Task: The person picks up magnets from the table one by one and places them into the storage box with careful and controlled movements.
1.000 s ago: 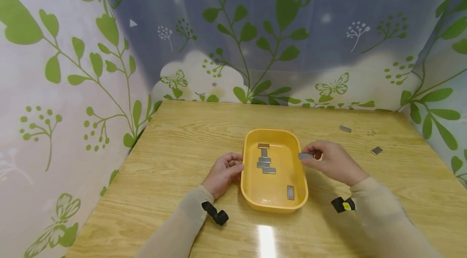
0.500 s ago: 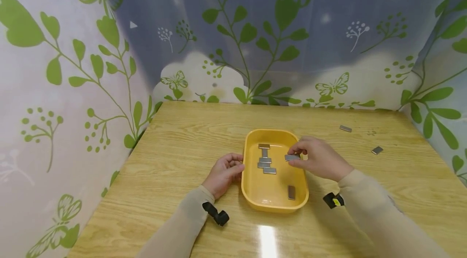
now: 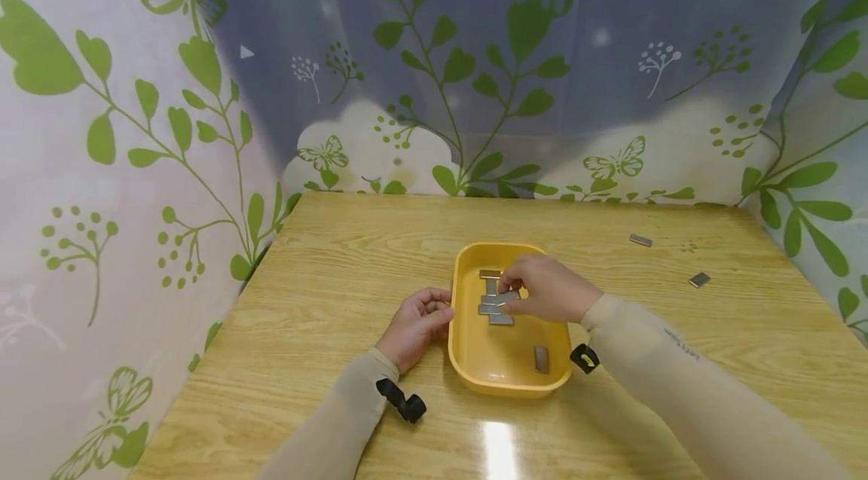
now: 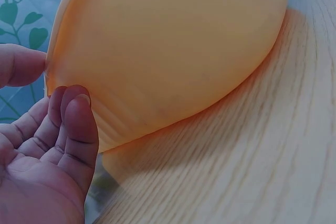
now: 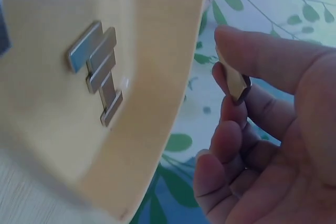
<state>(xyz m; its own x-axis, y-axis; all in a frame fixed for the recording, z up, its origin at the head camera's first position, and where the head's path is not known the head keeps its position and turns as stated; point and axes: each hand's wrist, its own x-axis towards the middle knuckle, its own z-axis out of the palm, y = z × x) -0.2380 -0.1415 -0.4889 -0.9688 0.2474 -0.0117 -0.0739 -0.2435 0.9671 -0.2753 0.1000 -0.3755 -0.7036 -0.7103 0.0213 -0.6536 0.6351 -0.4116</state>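
A yellow plastic tray (image 3: pixel 458 371) stands on the table. My left hand (image 3: pixel 412 325) holds its left side, thumb at the rim and curled fingers against the outer wall (image 4: pixel 173 61) in the left wrist view. Over the tray, my right hand (image 3: pixel 551 288) pinches a small grey metal bar (image 5: pixel 236 81) between thumb and fingers. Beneath it, several similar bars (image 3: pixel 500 319) lie touching in a staggered column on the tray floor, partly hidden by the right hand in the head view. One separate bar (image 3: pixel 541 359) lies near the tray's lower right corner.
Two more bars lie on the wooden table (image 3: pixel 339 254) to the right: one farther back (image 3: pixel 640 240) and a darker one (image 3: pixel 699 280) nearer. Patterned cloth (image 3: pixel 420 73) with leaves and butterflies borders the table at the back and both sides.
My right hand has carried the pinched bar leftward from the tray's right rim to above the column of bars. The left hand has stayed at the tray's left side.
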